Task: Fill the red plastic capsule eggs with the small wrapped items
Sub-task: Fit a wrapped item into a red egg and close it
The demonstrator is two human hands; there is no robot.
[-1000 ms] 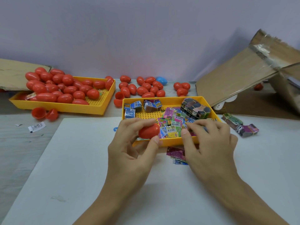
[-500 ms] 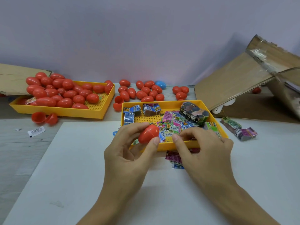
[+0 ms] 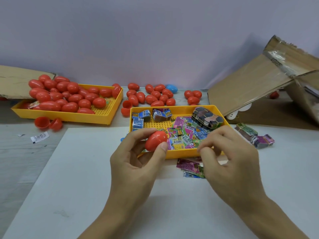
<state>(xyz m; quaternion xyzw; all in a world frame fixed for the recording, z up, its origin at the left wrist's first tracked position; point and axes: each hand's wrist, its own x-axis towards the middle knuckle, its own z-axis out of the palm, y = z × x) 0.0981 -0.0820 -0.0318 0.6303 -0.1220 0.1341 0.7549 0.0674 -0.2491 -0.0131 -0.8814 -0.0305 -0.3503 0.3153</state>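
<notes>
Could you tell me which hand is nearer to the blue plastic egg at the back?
Left. The left hand sits almost straight in front of the blue plastic egg; the right hand lies further off to its right.

1. Left hand (image 3: 136, 163): raised, palm turned inward; thumb and curled fingers grip a red capsule egg (image 3: 156, 140) at its tips.
2. Left forearm: bare, enters from the lower edge, angled up and rightward.
3. Right hand (image 3: 229, 157): back toward the camera, fingers curled, thumb and forefinger tips drawn together; whether they pinch anything cannot be told.
4. Right forearm: bare, enters from the lower right corner.
</notes>
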